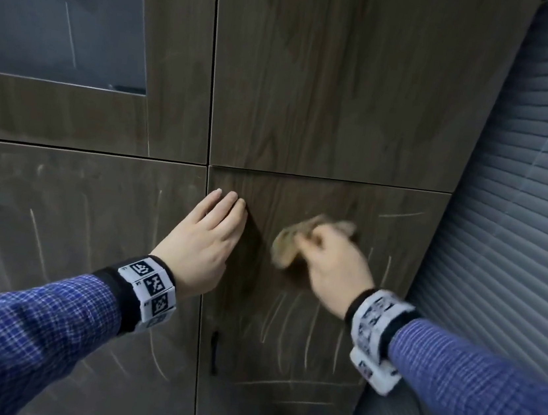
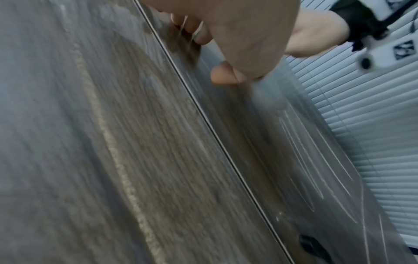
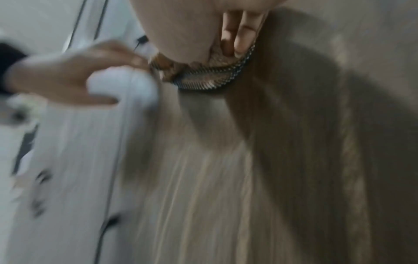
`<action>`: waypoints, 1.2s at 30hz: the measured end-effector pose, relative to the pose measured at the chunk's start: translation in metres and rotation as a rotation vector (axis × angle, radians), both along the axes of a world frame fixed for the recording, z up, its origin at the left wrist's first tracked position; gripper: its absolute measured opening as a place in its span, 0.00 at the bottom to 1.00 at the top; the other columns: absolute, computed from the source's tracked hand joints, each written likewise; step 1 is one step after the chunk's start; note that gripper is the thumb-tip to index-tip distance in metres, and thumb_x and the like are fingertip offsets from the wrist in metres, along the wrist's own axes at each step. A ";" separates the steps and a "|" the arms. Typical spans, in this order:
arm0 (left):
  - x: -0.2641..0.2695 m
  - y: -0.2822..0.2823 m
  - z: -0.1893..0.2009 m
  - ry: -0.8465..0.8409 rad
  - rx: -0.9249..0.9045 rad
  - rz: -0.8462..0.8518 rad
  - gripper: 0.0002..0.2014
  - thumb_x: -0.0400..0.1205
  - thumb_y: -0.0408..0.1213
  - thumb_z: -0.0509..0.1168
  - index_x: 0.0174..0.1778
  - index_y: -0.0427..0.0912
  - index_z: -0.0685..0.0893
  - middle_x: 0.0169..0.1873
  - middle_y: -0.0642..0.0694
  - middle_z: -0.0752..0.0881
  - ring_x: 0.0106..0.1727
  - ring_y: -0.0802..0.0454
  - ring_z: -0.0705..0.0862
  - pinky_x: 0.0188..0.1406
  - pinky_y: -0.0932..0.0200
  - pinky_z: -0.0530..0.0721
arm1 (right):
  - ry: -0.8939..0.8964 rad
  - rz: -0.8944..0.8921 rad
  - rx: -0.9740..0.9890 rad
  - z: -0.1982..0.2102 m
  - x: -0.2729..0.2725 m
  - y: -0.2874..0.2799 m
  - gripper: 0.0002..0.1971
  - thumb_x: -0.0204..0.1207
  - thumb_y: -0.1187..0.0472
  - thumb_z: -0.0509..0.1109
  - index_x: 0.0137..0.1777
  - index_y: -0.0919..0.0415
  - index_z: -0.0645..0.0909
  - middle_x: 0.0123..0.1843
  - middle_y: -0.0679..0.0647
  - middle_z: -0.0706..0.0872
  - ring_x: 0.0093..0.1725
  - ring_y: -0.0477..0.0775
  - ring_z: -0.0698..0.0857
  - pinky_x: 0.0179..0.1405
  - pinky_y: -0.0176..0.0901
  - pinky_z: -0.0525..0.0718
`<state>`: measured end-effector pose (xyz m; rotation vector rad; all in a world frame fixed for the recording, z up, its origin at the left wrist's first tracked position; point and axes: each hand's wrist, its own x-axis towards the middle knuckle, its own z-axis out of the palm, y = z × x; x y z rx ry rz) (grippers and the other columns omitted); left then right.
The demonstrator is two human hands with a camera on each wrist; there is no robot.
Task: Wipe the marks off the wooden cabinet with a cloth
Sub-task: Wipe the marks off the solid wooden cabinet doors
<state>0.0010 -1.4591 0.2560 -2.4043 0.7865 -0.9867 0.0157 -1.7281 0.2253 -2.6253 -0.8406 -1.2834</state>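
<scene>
- Head view: a dark brown wood-grain cabinet (image 1: 333, 76) with flat doors is streaked with thin pale marks (image 1: 290, 316). The left hand (image 1: 204, 243) is laid flat, fingers straight, on the lower right door. Just right of it, a crumpled beige cloth (image 1: 286, 247) is gripped by the right hand (image 1: 334, 266) and pressed to the same door.
- Left wrist view: straight fingers (image 2: 201, 30) are seen touching the streaked panel.
- Right wrist view: though blurred, fingers (image 3: 239, 34) are seen curled on the cloth.

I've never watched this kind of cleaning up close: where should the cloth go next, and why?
Probably down the same door: the right hand holds the cloth on a patch that looks clean, while pale marks show just below. The left hand lies flat against the door.
</scene>
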 end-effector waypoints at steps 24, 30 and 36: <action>0.012 -0.045 -0.014 -0.026 -0.016 -0.005 0.37 0.75 0.38 0.56 0.78 0.17 0.66 0.75 0.21 0.67 0.79 0.20 0.62 0.82 0.27 0.57 | -0.140 -0.126 0.375 0.049 0.001 -0.124 0.15 0.77 0.70 0.66 0.61 0.65 0.86 0.52 0.59 0.80 0.45 0.54 0.79 0.48 0.45 0.81; 0.017 -0.044 -0.021 -0.040 -0.024 -0.022 0.36 0.75 0.37 0.52 0.79 0.18 0.65 0.76 0.20 0.66 0.80 0.19 0.60 0.81 0.26 0.57 | 0.123 -0.035 0.006 -0.053 -0.010 -0.125 0.16 0.76 0.65 0.64 0.60 0.62 0.85 0.49 0.59 0.78 0.41 0.60 0.81 0.39 0.52 0.85; 0.015 -0.048 -0.025 -0.040 -0.049 -0.009 0.39 0.73 0.39 0.60 0.78 0.18 0.66 0.77 0.19 0.65 0.81 0.19 0.60 0.82 0.26 0.55 | 0.036 -0.022 0.064 -0.001 -0.006 -0.126 0.19 0.78 0.62 0.59 0.62 0.63 0.86 0.52 0.63 0.80 0.44 0.61 0.81 0.45 0.50 0.84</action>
